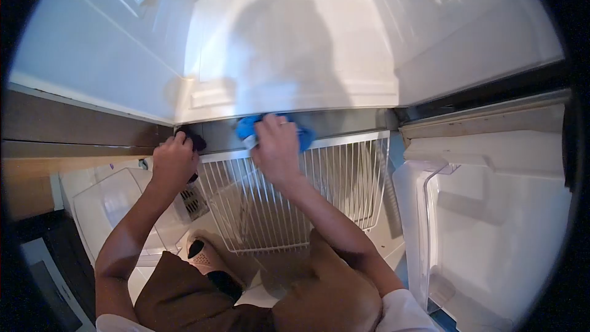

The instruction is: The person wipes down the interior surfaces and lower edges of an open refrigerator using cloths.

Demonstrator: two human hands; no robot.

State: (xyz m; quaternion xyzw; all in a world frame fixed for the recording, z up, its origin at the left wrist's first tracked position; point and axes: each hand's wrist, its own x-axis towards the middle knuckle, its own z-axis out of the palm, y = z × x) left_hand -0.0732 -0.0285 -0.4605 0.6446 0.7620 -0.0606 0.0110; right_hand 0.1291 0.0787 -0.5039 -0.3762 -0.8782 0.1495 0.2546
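Note:
My right hand [276,147], fingers bent, grips a blue cloth [247,125]. It presses the cloth to the grey front edge [344,121] of a fridge, just below the white interior floor [369,86]. Farther left, my left hand [174,158] has its fingers closed on a dark cloth [195,139] at the left corner of that same edge. Part of each cloth is hidden under the fingers. A white wire rack [246,224] leans directly below both hands, its top bar close to the fridge edge.
The fridge door [491,209], with a clear shelf guard [430,209], stands open at the right. A transparent plastic drawer [117,200] lies at the lower left, near a dark vent grille [194,201]. My shoe [206,256] is close behind the rack.

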